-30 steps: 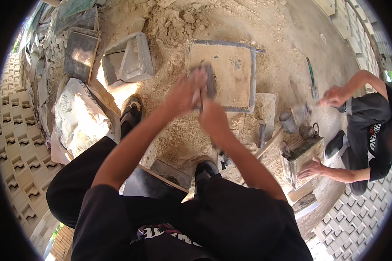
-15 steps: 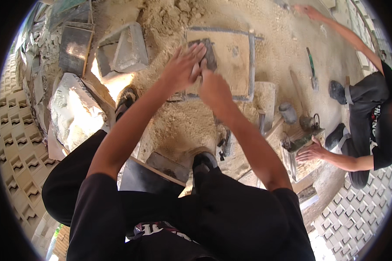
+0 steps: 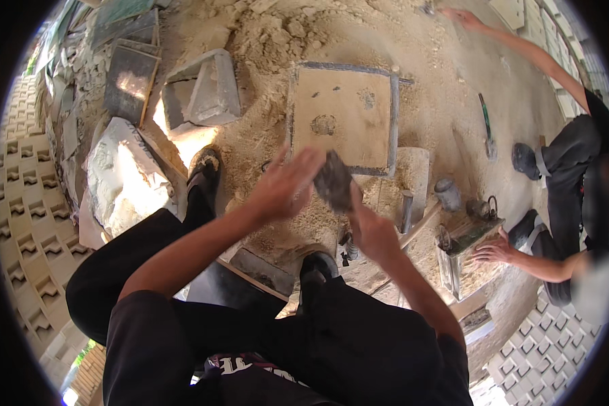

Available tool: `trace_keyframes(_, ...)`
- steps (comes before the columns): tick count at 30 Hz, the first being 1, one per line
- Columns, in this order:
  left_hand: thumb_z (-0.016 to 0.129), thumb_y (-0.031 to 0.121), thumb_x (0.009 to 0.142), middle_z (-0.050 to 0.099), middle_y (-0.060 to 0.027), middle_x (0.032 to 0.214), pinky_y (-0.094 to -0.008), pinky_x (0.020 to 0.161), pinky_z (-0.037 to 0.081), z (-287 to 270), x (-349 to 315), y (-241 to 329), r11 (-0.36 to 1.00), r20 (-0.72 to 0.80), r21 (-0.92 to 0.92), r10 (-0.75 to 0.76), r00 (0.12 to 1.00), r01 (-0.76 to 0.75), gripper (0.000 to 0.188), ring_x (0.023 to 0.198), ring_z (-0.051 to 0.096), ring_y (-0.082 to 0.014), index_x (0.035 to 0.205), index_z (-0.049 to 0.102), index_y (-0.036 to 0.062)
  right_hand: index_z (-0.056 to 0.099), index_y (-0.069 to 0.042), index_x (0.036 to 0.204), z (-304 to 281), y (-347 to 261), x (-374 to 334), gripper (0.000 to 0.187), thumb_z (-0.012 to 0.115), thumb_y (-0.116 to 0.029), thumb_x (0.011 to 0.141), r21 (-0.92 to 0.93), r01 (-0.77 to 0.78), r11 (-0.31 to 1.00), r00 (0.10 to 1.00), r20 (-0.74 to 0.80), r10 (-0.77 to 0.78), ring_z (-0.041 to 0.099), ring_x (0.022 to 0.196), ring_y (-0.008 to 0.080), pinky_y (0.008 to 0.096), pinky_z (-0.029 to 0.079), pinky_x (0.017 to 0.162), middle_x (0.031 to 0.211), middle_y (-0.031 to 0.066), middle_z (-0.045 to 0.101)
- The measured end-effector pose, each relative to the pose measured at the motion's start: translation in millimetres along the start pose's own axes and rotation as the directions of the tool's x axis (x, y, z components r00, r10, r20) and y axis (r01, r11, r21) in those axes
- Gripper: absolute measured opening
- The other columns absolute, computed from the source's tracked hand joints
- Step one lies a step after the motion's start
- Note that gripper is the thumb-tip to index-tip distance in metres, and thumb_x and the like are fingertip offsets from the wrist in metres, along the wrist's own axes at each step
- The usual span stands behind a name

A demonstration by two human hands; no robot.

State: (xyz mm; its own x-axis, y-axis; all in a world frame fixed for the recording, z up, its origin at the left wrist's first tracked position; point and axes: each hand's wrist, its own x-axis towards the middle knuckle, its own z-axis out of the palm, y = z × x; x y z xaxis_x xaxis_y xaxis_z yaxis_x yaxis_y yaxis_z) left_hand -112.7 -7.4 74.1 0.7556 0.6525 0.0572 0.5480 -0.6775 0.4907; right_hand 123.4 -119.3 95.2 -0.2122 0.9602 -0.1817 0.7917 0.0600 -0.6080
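Note:
In my right hand (image 3: 373,229) is a dark, flat trowel (image 3: 335,181), its broad blade lifted off the ground and tilted. My fingers are closed round its handle end. Just left of the blade, my left hand (image 3: 287,181) is in the air with fingers stretched out, slightly blurred; it holds nothing. Beyond both hands lies a square frame (image 3: 394,128) with dark edges, packed with smooth tan sand (image 3: 342,101). A few dark patches mark the sand surface.
Loose sand heaps (image 3: 291,30) lie behind the frame. Hollow grey blocks (image 3: 213,88) and a pale rock (image 3: 125,172) are at left. At right a co-worker's hand (image 3: 494,249) touches a box-shaped mould (image 3: 453,271); a grey cup (image 3: 446,194) and green-handled tool (image 3: 487,128) are nearby.
Both hands have come off the sand-filled frame and drawn back toward me, the trowel with the right one. The left hand has parted from the trowel. The sand face is now uncovered.

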Motion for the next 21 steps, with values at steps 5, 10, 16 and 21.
trace_keyframes(5, 0.062, 0.050, 0.086, 0.017, -0.0232, 0.156, -0.0513, 0.117, 0.002, -15.9, 38.7, -29.3, 0.910, -0.187, -0.164, -0.409, 0.893, 0.382, 0.095, 0.147, 0.009, -0.0337, 0.151, 0.013, 0.0013, 0.032, -0.003, 0.144, -57.9, 24.3, 108.7, 0.057, 0.053, -0.027, 0.096, -0.318, 0.194, 0.928, 0.965, 0.232, -0.122, 0.066, 0.068, 0.0317, 0.0408, 0.054, 0.058, 0.082, 0.0192, 0.066)
trace_keyframes(10, 0.075, 0.064, 0.067, 0.007, -0.0280, 0.156, -0.0568, 0.115, 0.001, 14.5, 28.2, -30.5, 0.759, -0.079, -0.193, -0.644, 0.761, 0.622, 0.127, 0.147, 0.002, -0.0392, 0.151, 0.006, -0.0006, 0.038, -0.011, 0.143, -51.0, 36.9, 140.2, 0.061, 0.055, -0.042, 0.094, -0.341, 0.297, 0.892, 0.898, 0.416, -0.140, 0.067, 0.076, 0.0348, 0.0435, 0.054, 0.067, 0.090, 0.0183, 0.067)
trace_keyframes(16, 0.079, 0.067, 0.058, 0.004, -0.0273, 0.157, -0.0657, 0.111, 0.007, 30.6, 22.3, -48.2, 0.697, -0.018, -0.216, -0.703, 0.711, 0.684, 0.135, 0.147, 0.003, -0.0411, 0.153, 0.005, 0.0052, 0.042, -0.022, 0.142, -47.5, 25.7, 146.6, 0.059, 0.054, -0.049, 0.092, -0.369, 0.212, 0.905, 0.900, 0.434, -0.034, 0.066, 0.092, 0.0345, 0.0443, 0.053, 0.077, 0.106, 0.0175, 0.066)
trace_keyframes(21, 0.073, 0.076, 0.055, -0.001, -0.0249, 0.158, -0.0671, 0.111, 0.005, 22.1, 69.8, -82.8, 0.705, -0.068, -0.198, -0.703, 0.708, 0.681, 0.137, 0.147, 0.001, -0.0379, 0.154, 0.006, 0.0096, 0.046, -0.024, 0.141, -61.0, 47.9, 190.2, 0.060, 0.056, -0.052, 0.089, -0.209, 0.152, 0.966, 0.951, 0.299, -0.085, 0.061, 0.109, 0.0311, 0.0438, 0.048, 0.097, 0.118, 0.0172, 0.063)
